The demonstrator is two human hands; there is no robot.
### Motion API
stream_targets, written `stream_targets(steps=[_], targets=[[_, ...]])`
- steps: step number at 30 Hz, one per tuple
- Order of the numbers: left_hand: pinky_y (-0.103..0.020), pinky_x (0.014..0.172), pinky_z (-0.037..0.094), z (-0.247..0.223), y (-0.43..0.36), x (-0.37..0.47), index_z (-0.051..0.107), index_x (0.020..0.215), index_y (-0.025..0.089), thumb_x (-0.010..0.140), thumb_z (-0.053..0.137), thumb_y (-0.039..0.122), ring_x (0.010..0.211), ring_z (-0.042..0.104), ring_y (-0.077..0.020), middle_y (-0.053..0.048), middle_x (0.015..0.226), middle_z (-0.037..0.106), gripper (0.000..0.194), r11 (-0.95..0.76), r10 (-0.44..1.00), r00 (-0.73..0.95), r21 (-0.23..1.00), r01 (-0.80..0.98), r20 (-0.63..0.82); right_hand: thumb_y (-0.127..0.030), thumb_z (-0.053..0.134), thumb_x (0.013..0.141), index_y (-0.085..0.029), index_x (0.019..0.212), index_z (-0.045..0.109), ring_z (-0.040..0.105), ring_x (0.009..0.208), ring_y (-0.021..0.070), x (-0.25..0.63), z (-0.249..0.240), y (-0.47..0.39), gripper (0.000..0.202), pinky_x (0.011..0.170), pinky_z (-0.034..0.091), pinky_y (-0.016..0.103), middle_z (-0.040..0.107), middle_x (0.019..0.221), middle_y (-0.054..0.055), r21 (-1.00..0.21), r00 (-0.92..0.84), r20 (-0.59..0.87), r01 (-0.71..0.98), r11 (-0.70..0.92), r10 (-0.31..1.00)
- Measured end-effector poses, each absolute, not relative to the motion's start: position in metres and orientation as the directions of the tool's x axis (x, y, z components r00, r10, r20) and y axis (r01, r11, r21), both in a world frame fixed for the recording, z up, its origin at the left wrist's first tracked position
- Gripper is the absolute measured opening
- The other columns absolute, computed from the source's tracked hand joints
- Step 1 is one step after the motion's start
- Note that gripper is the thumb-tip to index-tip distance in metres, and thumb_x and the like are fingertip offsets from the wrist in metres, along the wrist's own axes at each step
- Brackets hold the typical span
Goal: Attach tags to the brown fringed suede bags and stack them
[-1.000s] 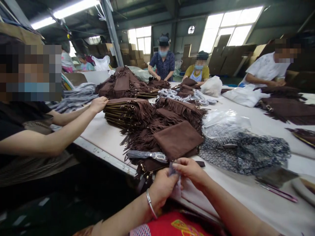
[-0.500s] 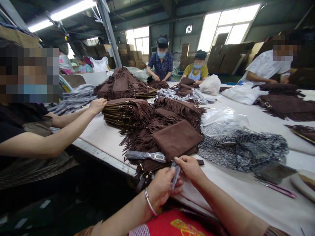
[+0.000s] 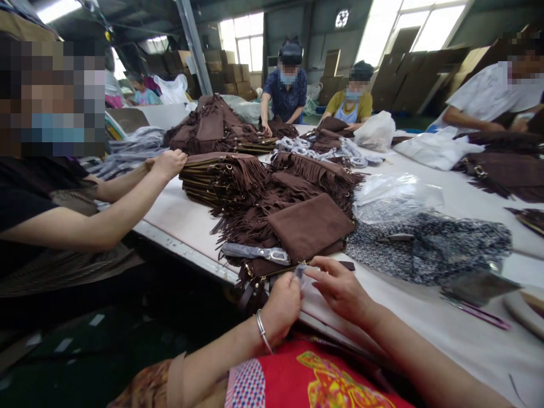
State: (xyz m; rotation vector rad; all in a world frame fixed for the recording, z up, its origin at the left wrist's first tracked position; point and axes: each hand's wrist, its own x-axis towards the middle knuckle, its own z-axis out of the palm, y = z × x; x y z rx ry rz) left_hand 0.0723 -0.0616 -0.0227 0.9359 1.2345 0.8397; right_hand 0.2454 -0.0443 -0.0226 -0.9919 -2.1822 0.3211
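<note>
My left hand (image 3: 284,306), with a bracelet at the wrist, is closed on a small piece of clear plastic wrapping (image 3: 301,274). From the other side, the thumb and bent fingers of my right hand (image 3: 342,288) pinch the same wrapping at its edge. Whatever lies inside the plastic is hidden by my fingers. Just beyond my hands, a flat brown pouch (image 3: 312,225) rests on a heap of brown fringed bags (image 3: 250,212). A plastic-wrapped strap with a metal buckle (image 3: 255,253) lies across the near side of the heap.
A co-worker's hand (image 3: 170,164) touches a stack of fringed bags (image 3: 225,180) at left. Black-and-white knitted cloth (image 3: 429,249), clear bags (image 3: 393,198) and pink-handled snips (image 3: 480,314) lie on the white table (image 3: 403,323) at right. Other people work across the table.
My right hand's fingers have spread slightly, and my left hand has curled tighter around the plastic. Less of the wrapping shows. The view has shifted a little.
</note>
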Motion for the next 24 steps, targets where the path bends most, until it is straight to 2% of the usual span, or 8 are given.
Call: stream_targets(steps=[2,4,7,9,13,15,19,24], targets=[[-0.023,0.054,0.035,-0.023,-0.061,0.070,0.055,0.079,0.018,0.088,0.047,0.042,0.055,0.044,-0.0101,0.004,0.060,0.049,0.027,0.284,0.950,0.108,0.954,0.095,-0.293,-0.012,0.051,0.088,-0.026,0.111,0.066,0.056,0.093,0.0195,0.246,-0.015,-0.042,0.031,0.079,0.046,0.034,0.061,0.112,0.008,-0.324,-0.533,0.524,0.596,0.734,0.664],[-0.025,0.060,0.038,-0.022,-0.062,0.068,0.056,0.077,0.018,0.091,0.044,0.038,0.061,0.049,-0.0123,0.001,0.066,0.055,0.027,0.155,0.979,0.096,0.963,0.221,-0.180,-0.013,0.051,0.089,-0.024,0.104,0.067,0.055,0.086,0.0186,0.243,-0.006,-0.037,0.025,0.076,0.042,0.033,0.065,0.103,0.007,-0.223,-0.587,0.501,0.622,0.751,0.636],[-0.027,0.070,0.042,-0.017,-0.065,0.063,0.059,0.085,0.017,0.095,0.036,0.036,0.074,0.056,-0.0151,-0.004,0.081,0.063,0.031,-0.056,0.990,0.140,0.942,0.330,0.010,-0.016,0.050,0.091,-0.021,0.098,0.067,0.054,0.082,0.0178,0.234,0.007,-0.029,0.019,0.074,0.038,0.032,0.067,0.092,0.005,-0.140,-0.666,0.401,0.634,0.760,0.629],[-0.028,0.072,0.043,-0.015,-0.068,0.060,0.060,0.093,0.017,0.097,0.034,0.037,0.079,0.058,-0.0162,-0.005,0.087,0.066,0.032,-0.147,0.979,0.189,0.911,0.384,0.078,-0.016,0.051,0.090,-0.020,0.097,0.067,0.053,0.079,0.0172,0.229,0.015,-0.025,0.017,0.073,0.036,0.031,0.066,0.086,0.005,-0.109,-0.687,0.338,0.650,0.752,0.644],[-0.029,0.067,0.042,-0.017,-0.071,0.059,0.059,0.091,0.016,0.097,0.034,0.035,0.072,0.060,-0.0180,-0.008,0.080,0.066,0.032,-0.195,0.972,0.222,0.804,0.562,0.080,-0.016,0.056,0.087,-0.024,0.102,0.066,0.052,0.079,0.0173,0.221,0.029,-0.018,0.020,0.071,0.034,0.030,0.063,0.087,0.004,-0.057,-0.737,0.189,0.651,0.757,0.649],[-0.030,0.065,0.041,-0.018,-0.070,0.059,0.059,0.088,0.016,0.097,0.032,0.032,0.071,0.061,-0.0190,-0.009,0.079,0.067,0.032,-0.199,0.974,0.213,0.760,0.619,0.081,-0.017,0.056,0.086,-0.026,0.094,0.068,0.053,0.080,0.0172,0.217,0.036,-0.015,0.017,0.069,0.034,0.029,0.062,0.089,0.003,-0.052,-0.767,0.100,0.632,0.773,0.634],[-0.030,0.063,0.040,-0.020,-0.070,0.059,0.061,0.086,0.016,0.096,0.034,0.029,0.072,0.063,-0.0200,-0.010,0.078,0.067,0.031,-0.201,0.975,0.206,0.704,0.681,0.079,-0.022,0.056,0.086,-0.026,0.080,0.069,0.056,0.075,0.0167,0.206,0.051,-0.007,0.015,0.060,0.032,0.028,0.061,0.082,0.003,-0.049,-0.758,-0.063,0.652,0.757,0.649],[-0.030,0.065,0.040,-0.019,-0.072,0.056,0.061,0.087,0.018,0.091,0.040,0.022,0.075,0.062,-0.0195,-0.009,0.082,0.067,0.021,-0.232,0.968,0.229,0.707,0.668,0.102,-0.020,0.059,0.080,-0.024,0.081,0.071,0.059,0.072,0.0182,0.189,0.062,-0.001,0.013,0.055,0.032,0.026,0.064,0.081,0.005,-0.014,-0.723,-0.214,0.674,0.738,0.657]])
